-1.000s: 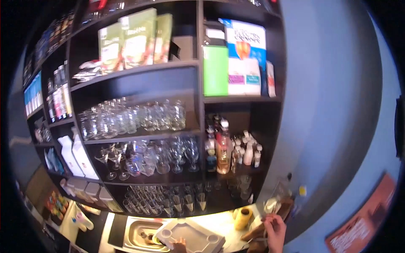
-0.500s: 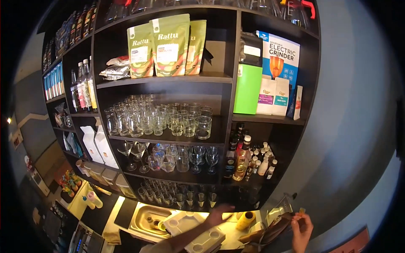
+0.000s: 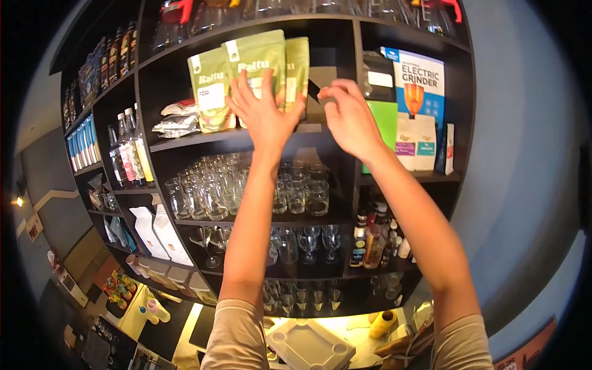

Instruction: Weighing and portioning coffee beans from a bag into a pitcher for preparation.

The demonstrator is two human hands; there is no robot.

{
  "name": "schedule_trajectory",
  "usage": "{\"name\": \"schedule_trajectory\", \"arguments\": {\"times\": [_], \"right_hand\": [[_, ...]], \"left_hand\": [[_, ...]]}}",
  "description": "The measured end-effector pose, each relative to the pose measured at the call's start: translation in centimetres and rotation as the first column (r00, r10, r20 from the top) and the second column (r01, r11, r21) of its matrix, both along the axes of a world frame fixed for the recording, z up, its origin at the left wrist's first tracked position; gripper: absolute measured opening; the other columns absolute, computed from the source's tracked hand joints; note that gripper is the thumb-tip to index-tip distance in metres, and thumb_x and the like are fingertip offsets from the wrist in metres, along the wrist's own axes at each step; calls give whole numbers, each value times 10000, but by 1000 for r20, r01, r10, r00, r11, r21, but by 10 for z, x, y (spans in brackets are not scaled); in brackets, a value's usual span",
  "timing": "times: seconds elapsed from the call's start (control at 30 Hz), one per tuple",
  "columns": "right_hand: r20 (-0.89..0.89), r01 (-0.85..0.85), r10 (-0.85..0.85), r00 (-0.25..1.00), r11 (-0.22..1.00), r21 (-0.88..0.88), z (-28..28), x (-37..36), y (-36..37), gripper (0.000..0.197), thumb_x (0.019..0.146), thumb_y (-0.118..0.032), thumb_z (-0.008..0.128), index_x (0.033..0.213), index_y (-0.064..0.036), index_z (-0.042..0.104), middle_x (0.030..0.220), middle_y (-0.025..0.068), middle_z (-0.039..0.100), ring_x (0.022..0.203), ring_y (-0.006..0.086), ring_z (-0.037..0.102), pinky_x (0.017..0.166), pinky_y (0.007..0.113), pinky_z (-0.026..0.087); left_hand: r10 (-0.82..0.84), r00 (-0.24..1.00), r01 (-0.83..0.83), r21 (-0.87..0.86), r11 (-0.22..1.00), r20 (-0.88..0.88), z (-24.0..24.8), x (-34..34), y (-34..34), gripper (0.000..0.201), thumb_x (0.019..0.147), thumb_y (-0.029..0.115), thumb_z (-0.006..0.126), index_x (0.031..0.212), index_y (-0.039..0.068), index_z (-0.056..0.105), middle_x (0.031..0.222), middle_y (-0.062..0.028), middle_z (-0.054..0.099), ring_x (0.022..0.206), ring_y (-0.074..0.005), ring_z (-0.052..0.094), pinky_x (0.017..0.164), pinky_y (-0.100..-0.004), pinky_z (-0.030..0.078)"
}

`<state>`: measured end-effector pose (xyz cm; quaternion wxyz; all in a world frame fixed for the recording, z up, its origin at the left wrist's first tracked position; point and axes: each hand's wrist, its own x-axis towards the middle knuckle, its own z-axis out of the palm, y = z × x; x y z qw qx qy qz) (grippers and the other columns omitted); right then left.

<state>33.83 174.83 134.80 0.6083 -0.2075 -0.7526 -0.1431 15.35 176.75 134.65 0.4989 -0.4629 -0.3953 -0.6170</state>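
Note:
My left hand [image 3: 265, 114] is raised to the upper shelf with its fingers spread. It lies over the front of the middle green pouch [image 3: 256, 46]; whether it presses on it I cannot tell. One green pouch [image 3: 209, 102] stands to its left and another [image 3: 297, 58] to its right, partly behind the hand. My right hand [image 3: 351, 120] is up beside the shelf's upright divider, fingers curled in. What they hold, if anything, is hidden. A dark strip [image 3: 313, 89] shows just left of those fingertips.
Silver packets [image 3: 177, 126] lie left of the pouches. Drinking glasses [image 3: 213, 197] crowd the shelf below, under my forearms. Right of the divider stand a bright green box [image 3: 385, 123] and a grinder box [image 3: 425, 74]. Below are a grey tray [image 3: 308, 345] and a yellow roll [image 3: 383, 324].
Both hands have risen from the counter to the upper shelf. My left hand now spreads over the pouches. My right hand, earlier pinching a small thing low at the right, has moved up and left.

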Motion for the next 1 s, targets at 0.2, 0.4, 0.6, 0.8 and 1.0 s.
{"name": "schedule_trajectory", "arguments": {"times": [0.2,0.4,0.6,0.8,1.0], "right_hand": [[500,658,-634,590,736,157,72,-41,70,320,870,-98,596,1150,8,711,1484,208,468,1345,345,492,1075,453,451],[744,758,-527,411,651,43,100,-53,126,403,859,-99,572,1236,-2,676,1500,219,483,1373,357,492,1116,454,427],[740,830,-617,267,538,149,113,-62,110,408,807,-93,681,1211,-59,724,1260,156,695,1218,329,640,1047,535,427],[685,872,-703,191,442,210,148,-62,86,375,842,-152,675,1206,-88,737,1243,141,704,1189,316,650,1051,663,319],[639,882,-759,128,382,276,160,-54,56,372,848,-258,619,1141,-72,754,1183,150,720,1136,321,673,1117,619,273]], "left_hand": [[0,1000,0,-87,996,5,-22,-19,18,752,814,534,708,1417,132,504,1553,-282,278,1477,-481,156,1184,-675,52],[-27,999,30,-98,995,31,-18,-15,17,661,849,544,669,1412,218,549,1580,-279,238,1493,-488,114,1186,-676,39],[23,1000,-25,-134,991,-21,-22,-24,20,517,894,512,607,1367,303,630,1618,-276,187,1515,-483,59,1180,-699,1],[2,1000,-4,-115,993,-24,-19,-20,18,490,891,526,629,1324,301,664,1594,-267,229,1511,-481,74,1182,-688,27],[-4,1000,0,-142,990,-27,-20,-22,18,483,883,516,645,1316,304,664,1587,-251,251,1508,-475,93,1190,-677,45]]}}
